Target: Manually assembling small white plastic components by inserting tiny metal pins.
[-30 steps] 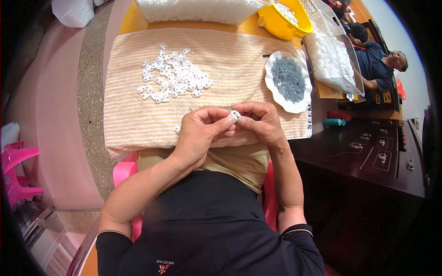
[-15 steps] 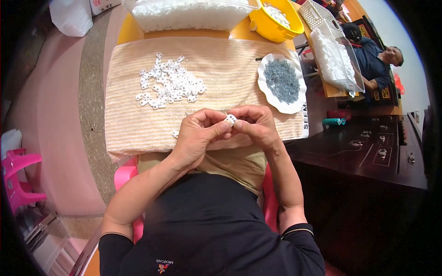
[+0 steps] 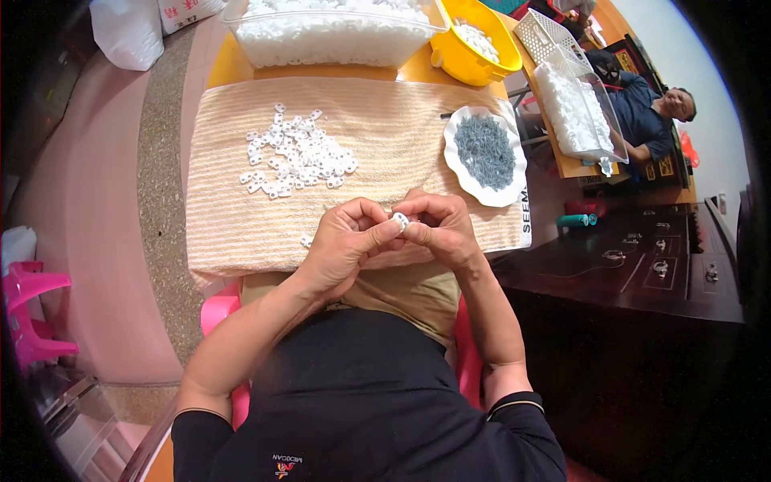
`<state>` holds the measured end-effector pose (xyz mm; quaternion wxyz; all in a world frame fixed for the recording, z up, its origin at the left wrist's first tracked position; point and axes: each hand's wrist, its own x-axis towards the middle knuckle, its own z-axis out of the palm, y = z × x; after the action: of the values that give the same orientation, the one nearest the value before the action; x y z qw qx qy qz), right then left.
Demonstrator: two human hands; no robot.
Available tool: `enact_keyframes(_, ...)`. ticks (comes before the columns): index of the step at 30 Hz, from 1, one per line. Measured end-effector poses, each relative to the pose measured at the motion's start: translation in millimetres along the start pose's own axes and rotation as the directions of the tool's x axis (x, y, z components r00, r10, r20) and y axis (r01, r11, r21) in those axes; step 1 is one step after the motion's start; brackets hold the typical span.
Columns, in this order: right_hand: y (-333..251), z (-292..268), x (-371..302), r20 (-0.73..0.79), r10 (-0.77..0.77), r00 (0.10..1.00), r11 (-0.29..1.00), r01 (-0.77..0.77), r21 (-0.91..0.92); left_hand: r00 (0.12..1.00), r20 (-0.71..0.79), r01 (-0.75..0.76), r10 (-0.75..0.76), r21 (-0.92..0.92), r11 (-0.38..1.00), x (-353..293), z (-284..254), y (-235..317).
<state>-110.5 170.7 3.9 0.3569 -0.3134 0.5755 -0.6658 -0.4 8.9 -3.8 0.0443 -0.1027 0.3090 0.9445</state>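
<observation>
Closest to the person, the left hand and the right hand met just above the near edge of a striped cloth. Both hands were pinching one small white piece between them. The piece sat right at the fingertips, with the left thumb on one side and the right fingers curled over the other. Whether something thin was going into it was too small to see.

To do this step well, I think the hands should stay close together and low over the cloth, so a slip only drops the piece onto soft stuff. A gentle, steady squeeze looks better than a hard one, because the piece is tiny.

A bit farther out on the cloth lay a loose pile of white pieces, well apart from the hands, on the left side. On the right sat a white dish of small grey bits, near the right hand.

Farthest away stood a clear tub of white pieces and a yellow bowl.
</observation>
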Motion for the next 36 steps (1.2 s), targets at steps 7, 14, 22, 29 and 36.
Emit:
enact_keyframes(7,-8,13,0,-0.034,0.011,0.999,0.998,-0.009,0.063,0.998,-0.017,-0.062,0.063,0.053,0.997,-3,4,0)
enact_keyframes(14,-9,16,-4,-0.035,0.006,0.999,0.999,-0.004,0.052,0.997,0.031,-0.067,0.064,0.104,0.992,-5,5,2)
enact_keyframes(22,-9,6,-2,-0.021,0.193,0.981,0.972,-0.188,0.14,1.0,-0.001,0.025,-0.025,0.03,0.999,-2,0,0)
enact_keyframes(29,-32,-13,13,-0.228,0.093,0.969,0.994,-0.102,-0.028,0.997,-0.056,0.054,-0.055,-0.024,0.998,-1,5,4)
enact_keyframes(36,-110,-117,115,-0.571,-0.386,0.725,0.807,-0.035,-0.59,0.994,-0.1,0.054,-0.051,0.031,0.998,-1,1,0)
